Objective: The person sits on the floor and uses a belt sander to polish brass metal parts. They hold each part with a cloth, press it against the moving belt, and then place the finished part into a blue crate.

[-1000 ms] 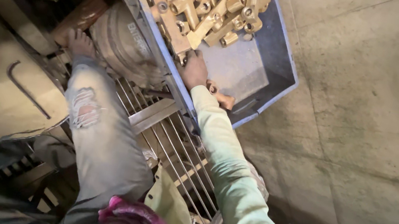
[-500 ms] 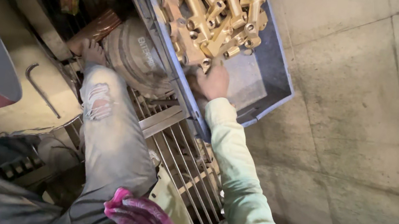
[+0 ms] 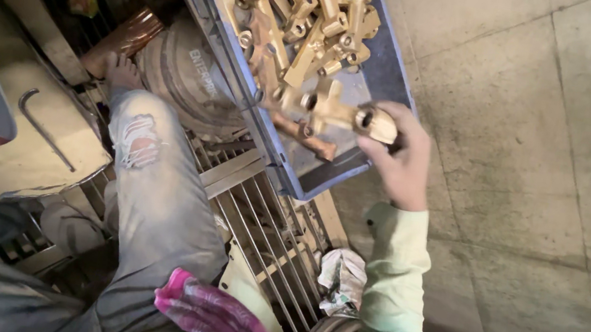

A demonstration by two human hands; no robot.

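Observation:
My right hand (image 3: 404, 162), in a pale green sleeve, is shut on one end of a brass pipe fitting (image 3: 330, 109) and holds it up over the near corner of a blue plastic crate (image 3: 273, 147). The crate holds a heap of similar brass fittings (image 3: 295, 4) at its far end, and one more fitting (image 3: 307, 138) lies on the crate's bare bottom under the held one. My left hand is out of sight.
My leg in torn jeans (image 3: 159, 201) stretches over a metal grate (image 3: 264, 223), with the bare foot (image 3: 120, 72) next to a round ribbed metal housing (image 3: 184, 81). A pink cloth (image 3: 212, 324) lies on my lap. Concrete floor (image 3: 539, 185) spreads to the right. A bent rod (image 3: 43, 127) lies on a pale panel.
My right hand has come up from the bottom of the crate and moved right, now gripping a brass fitting. The view has shifted closer to the crate.

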